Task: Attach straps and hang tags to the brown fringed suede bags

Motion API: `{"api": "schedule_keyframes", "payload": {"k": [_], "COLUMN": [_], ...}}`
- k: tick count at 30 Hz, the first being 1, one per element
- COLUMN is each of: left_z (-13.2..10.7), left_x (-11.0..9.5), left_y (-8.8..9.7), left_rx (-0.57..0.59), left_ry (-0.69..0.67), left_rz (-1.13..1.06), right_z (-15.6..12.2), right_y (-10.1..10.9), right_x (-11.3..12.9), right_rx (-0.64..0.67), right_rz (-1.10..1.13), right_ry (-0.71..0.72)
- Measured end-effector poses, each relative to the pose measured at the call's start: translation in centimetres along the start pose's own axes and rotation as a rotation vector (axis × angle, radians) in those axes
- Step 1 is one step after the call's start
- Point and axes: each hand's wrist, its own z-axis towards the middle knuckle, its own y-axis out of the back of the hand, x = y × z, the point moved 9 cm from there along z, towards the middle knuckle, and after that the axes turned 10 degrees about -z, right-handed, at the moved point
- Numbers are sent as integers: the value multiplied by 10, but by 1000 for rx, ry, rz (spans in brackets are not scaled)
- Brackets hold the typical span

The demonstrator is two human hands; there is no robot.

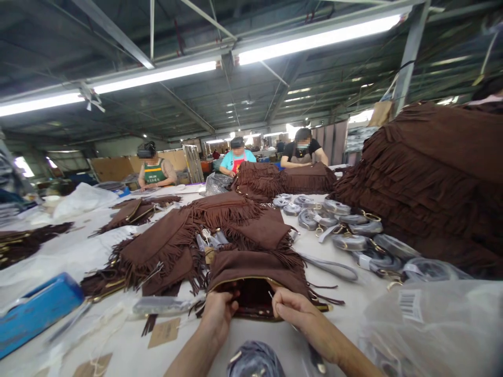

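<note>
A brown suede fringed bag [255, 272] lies open-mouthed on the white table [346, 293] right in front of me. My left hand [218, 311] grips the near left edge of its opening, fingers curled over the rim. My right hand [293, 309] pinches the right side of the same opening, by the gold zipper edge. More brown fringed bags [176, 241] lie just behind it. A rolled grey wrapped strap [253, 361] sits between my forearms.
A tall heap of fringed bags [428, 173] fills the right. Several coiled grey straps [353, 235] lie mid-right. Clear plastic bags [424, 324] sit at near right, a blue case [35, 309] at near left, brown paper tags [165, 331] nearby. Three people work at the far end.
</note>
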Motion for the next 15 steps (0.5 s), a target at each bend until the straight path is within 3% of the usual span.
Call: {"api": "schedule_keyframes", "payload": {"k": [9,15], "left_z": [0,4], "left_x": [-1,-1], "left_y": [0,2], "left_rx": [-41,-50], "left_ry": [-52,-8], "left_rz": [97,-40], "right_z": [-1,1], "right_y": [-2,-8], "right_x": [11,20], "right_rx": [19,-1], "right_rz": [-9,-60], "right_ry": [6,-4]}}
